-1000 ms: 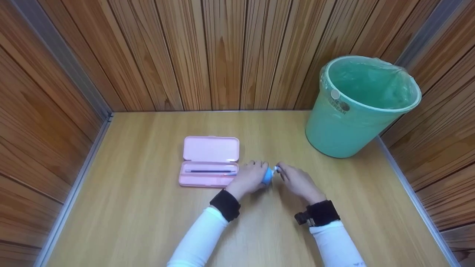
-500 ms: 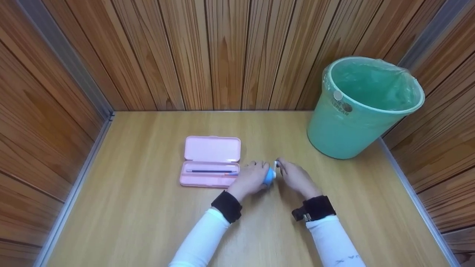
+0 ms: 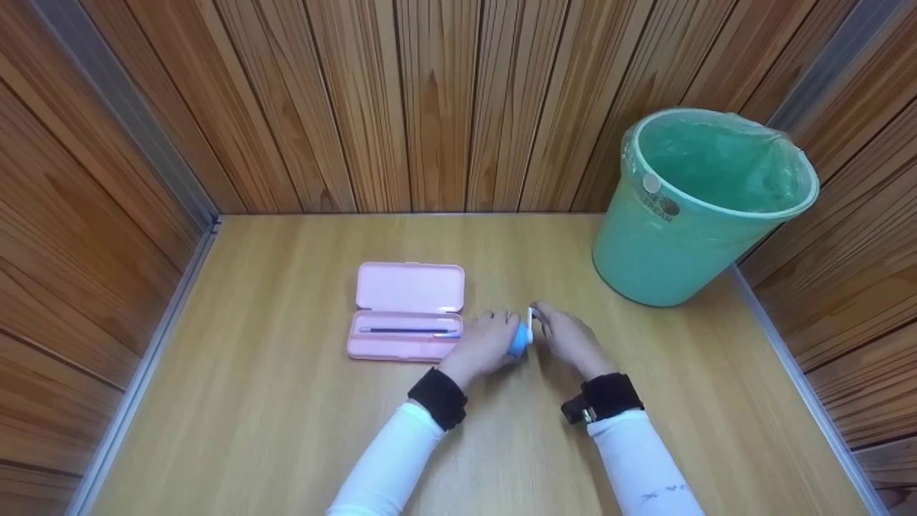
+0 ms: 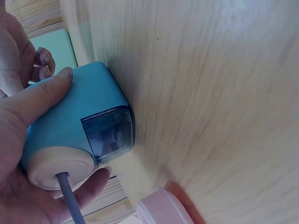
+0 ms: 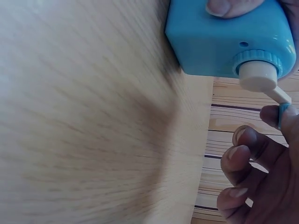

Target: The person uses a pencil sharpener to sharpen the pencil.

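Observation:
A blue crank pencil sharpener (image 4: pixel 70 112) stands on the table, gripped by my left hand (image 3: pixel 486 344) with the thumb over its body. From its round cream front a grey pencil (image 4: pixel 70 198) sticks out, and a dark see-through shavings drawer (image 4: pixel 110 133) shows below. On the opposite side, my right hand (image 3: pixel 571 344) pinches the blue knob (image 5: pixel 283 112) of the white crank (image 5: pixel 278 94) between thumb and index finger. The other right fingers are loosely bent, off the sharpener.
Left of the hands lies an open pink pencil case (image 3: pixel 410 287) with a dark pencil (image 3: pixel 401 330) and another slim, partly hidden item inside. A green bin (image 3: pixel 663 236) with a clear liner stands at the back right. Wood-panelled walls border the table.
My right hand has shifted slightly up and to the left, and the crank has turned to point upward in the head view. The left hand stays on the sharpener.

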`<state>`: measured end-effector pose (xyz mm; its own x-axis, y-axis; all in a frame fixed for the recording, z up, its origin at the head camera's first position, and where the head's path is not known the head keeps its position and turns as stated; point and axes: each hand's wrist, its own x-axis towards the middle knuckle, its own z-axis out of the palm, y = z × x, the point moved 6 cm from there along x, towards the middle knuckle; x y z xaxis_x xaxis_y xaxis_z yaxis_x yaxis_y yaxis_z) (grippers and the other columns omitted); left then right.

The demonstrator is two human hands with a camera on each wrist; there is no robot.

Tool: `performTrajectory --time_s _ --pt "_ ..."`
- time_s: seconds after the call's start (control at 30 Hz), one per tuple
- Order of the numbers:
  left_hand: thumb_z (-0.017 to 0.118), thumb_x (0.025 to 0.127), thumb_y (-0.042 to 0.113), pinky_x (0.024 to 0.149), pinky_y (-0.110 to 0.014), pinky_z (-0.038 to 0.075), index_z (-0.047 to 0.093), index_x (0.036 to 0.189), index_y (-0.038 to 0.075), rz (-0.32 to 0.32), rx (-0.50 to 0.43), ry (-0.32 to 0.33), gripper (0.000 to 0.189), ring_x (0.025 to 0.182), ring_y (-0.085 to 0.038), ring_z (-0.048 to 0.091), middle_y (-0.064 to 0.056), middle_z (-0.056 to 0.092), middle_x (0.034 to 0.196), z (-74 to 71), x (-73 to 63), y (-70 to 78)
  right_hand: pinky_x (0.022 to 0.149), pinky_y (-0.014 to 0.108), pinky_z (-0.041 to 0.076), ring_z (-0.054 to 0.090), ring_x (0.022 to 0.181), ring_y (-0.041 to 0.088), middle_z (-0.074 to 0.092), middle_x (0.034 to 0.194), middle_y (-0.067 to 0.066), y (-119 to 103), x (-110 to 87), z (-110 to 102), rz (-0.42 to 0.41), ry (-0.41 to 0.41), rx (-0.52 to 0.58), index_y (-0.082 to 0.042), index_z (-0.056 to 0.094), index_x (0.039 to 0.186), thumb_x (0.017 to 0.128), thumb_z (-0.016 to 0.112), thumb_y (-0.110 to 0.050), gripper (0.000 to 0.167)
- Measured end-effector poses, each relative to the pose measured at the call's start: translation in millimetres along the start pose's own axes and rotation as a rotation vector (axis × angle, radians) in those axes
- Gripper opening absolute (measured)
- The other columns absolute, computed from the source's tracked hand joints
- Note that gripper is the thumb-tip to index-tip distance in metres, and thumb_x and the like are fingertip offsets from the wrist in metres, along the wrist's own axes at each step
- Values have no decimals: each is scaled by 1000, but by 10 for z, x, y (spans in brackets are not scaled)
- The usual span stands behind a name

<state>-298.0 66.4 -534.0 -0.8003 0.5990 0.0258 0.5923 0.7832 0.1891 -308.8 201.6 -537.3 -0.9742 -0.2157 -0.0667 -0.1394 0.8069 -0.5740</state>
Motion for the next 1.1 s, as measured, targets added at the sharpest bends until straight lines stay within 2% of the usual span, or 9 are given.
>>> performTrajectory --time_s 0.23,0.37,0.43,0.5,0.57,0.63,0.73,0.87,1.1 --pt "78 83 34 88 -41 50 51 133 6 7 -7 6 63 104 -29 58 -12 59 117 0 19 5 103 56 39 47 129 35 55 138 11 57 10 9 77 -51 62 -15 52 137 107 37 -16 33" --pt "77 83 34 89 -41 50 51 133 6 8 -18 7 62 105 -29 57 -13 58 117 -6 32 6 104 57 36 45 131 34 53 140 10 83 34 0 111 -53 85 -17 52 138 108 35 -23 35" --pt "77 83 33 89 -41 50 52 132 6 6 -18 13 62 105 -29 57 -13 59 118 -9 33 4 106 57 34 43 133 34 52 142 9 109 45 10 156 -51 140 -19 53 138 107 33 -32 39" --pt "78 83 33 90 -41 49 52 132 6 3 -18 18 62 105 -29 57 -13 59 117 -7 24 4 108 58 30 40 135 33 51 143 7 154 45 43 234 -57 223 -21 55 138 105 32 -45 46" --pt "78 82 32 90 -41 49 52 132 6 7 -18 22 62 105 -30 57 -13 59 117 -1 9 11 110 57 27 39 136 32 52 142 5 227 20 99 352 -56 331 -23 59 134 100 35 -58 55" --pt "79 82 32 90 -41 49 52 133 6 13 -18 27 64 105 -30 57 -13 59 117 7 -4 21 110 57 26 39 136 31 53 140 3 293 -10 161 443 -51 404 -23 63 131 95 39 -64 59" --pt "79 81 33 88 -41 50 52 133 5 19 -3 36 65 104 -30 58 -13 59 116 16 -16 39 107 56 32 46 130 32 57 135 5 296 6 228 348 -76 253 -20 63 131 100 42 -51 48" --pt "79 82 33 85 -42 51 52 132 6 10 7 52 63 102 -30 58 -13 59 115 9 -17 42 101 56 40 53 123 36 60 132 11 198 53 228 105 -35 -73 -14 58 138 105 41 -22 38" --pt "77 83 32 85 -42 51 52 132 7 -4 0 37 60 103 -31 58 -13 59 115 -8 -10 26 98 54 44 56 119 36 63 129 13 134 65 242 48 -40 -205 -13 57 139 104 43 -17 37"
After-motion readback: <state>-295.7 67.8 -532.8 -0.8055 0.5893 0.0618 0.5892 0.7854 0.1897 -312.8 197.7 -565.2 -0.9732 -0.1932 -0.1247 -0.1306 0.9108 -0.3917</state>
